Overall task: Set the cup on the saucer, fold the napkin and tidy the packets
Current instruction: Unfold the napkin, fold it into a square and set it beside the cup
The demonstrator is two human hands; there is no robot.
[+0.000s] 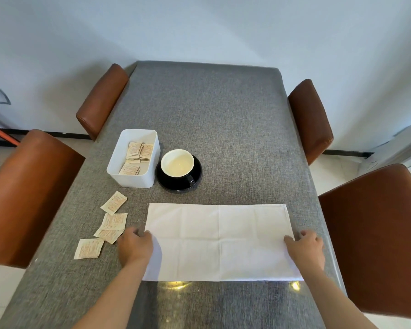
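- We see the left hand [135, 245] palm-down at the left edge of the white napkin [220, 241], fingers loosely curled over the border; whether it pinches the cloth we cannot tell.
- The right hand [305, 248] lies likewise at the napkin's right edge, fingers bent and touching the cloth; its grip cannot be made out.
- The napkin lies flat on the grey table [211, 119] as a wide rectangle, crease lines showing.
- Just left of the left hand, four loose packets [109, 223] lie scattered on the table, two of them overlapping.
- Beyond them stands a white box [138, 180] that holds more packets.
- Just right of the box, the cup [177, 163], white inside, sits upright on the black saucer [173, 185], handle toward us.
- Brown chairs [370, 233] flank the table on both sides.
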